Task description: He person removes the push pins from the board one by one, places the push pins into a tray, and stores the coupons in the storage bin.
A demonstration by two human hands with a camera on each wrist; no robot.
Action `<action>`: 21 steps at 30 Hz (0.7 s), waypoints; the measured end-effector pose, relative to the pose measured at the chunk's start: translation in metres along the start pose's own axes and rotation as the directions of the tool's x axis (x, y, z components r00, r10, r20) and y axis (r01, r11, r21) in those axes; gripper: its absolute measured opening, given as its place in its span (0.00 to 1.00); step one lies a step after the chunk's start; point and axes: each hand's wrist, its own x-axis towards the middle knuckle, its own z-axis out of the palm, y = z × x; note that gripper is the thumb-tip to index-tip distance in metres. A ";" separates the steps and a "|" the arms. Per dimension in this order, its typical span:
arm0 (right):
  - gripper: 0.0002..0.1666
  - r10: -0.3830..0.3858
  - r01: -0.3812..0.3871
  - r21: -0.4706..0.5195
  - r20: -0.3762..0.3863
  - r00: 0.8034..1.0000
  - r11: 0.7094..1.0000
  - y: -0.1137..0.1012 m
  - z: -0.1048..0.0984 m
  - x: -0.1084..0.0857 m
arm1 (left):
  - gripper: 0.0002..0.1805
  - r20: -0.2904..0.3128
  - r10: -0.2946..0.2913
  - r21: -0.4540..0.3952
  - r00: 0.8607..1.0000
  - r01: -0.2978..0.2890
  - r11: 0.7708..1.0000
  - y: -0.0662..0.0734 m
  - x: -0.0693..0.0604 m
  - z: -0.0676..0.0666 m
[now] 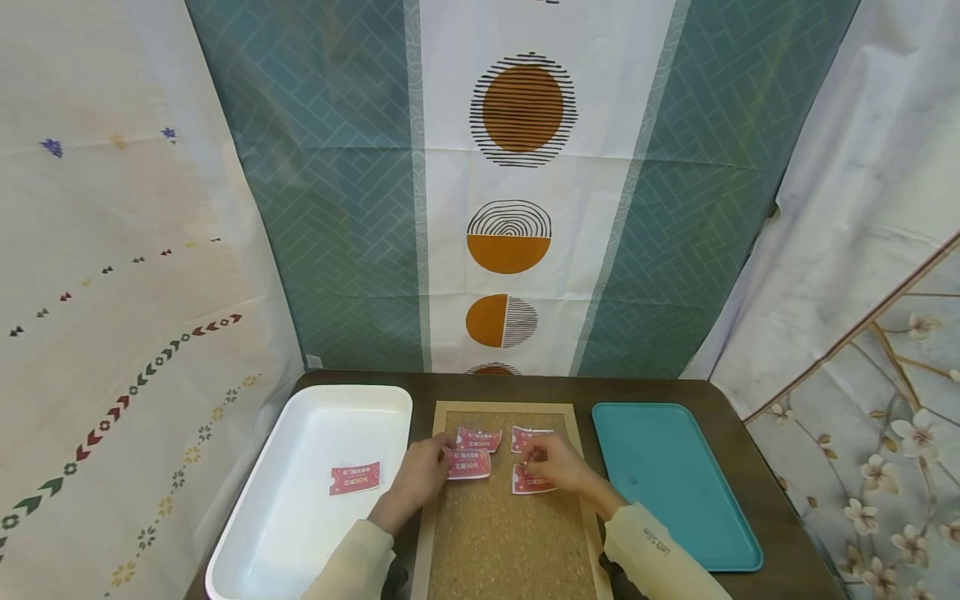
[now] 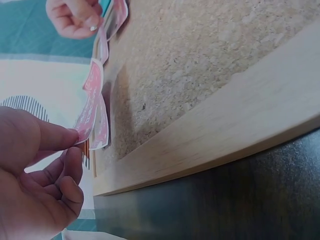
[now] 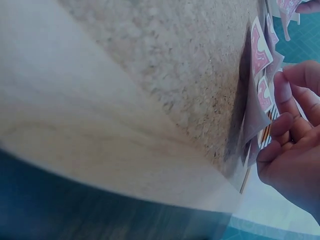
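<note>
A cork board [image 1: 510, 533] with a wooden frame bears several pink coupons near its top. My left hand [image 1: 425, 471] pinches the left edge of the lower-left coupon [image 1: 470, 467]; its free end overlaps the upper-left coupon [image 1: 478, 438]. My right hand [image 1: 558, 462] is over the right pair, between the upper-right coupon [image 1: 525, 437] and the lower-right coupon [image 1: 529, 482]. Its thumb and fingertip pinch a small pale thing, perhaps a pushpin, seen in the left wrist view. In the right wrist view, the right fingers [image 3: 283, 92] are curled beside the coupons.
On the left stands a white tray [image 1: 300, 500] with one pink coupon [image 1: 355, 478] in it. A teal tray [image 1: 675, 475] lies right of the board. All rest on a dark table [image 1: 780, 533]. Patterned curtains [image 1: 345, 208] hang behind and at both sides.
</note>
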 end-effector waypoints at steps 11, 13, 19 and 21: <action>0.03 0.086 -0.087 -0.021 -0.053 0.995 0.996 0.004 -0.005 -0.010 | 0.11 -0.024 -0.008 0.008 1.000 0.008 1.000 0.003 0.001 -0.010; 0.04 0.085 -0.086 -0.011 -0.060 0.995 0.996 0.004 -0.007 -0.011 | 0.11 -0.024 0.000 0.003 1.000 0.000 1.000 0.004 0.000 -0.011; 0.04 0.094 -0.096 -0.024 -0.072 0.993 0.995 0.004 -0.011 -0.012 | 0.11 -0.036 0.011 -0.002 0.999 -0.011 1.000 0.007 0.000 -0.014; 0.04 0.090 -0.093 -0.029 -0.079 0.993 0.995 0.005 -0.011 -0.013 | 0.11 -0.046 0.011 0.000 0.999 -0.011 1.000 0.007 0.000 -0.016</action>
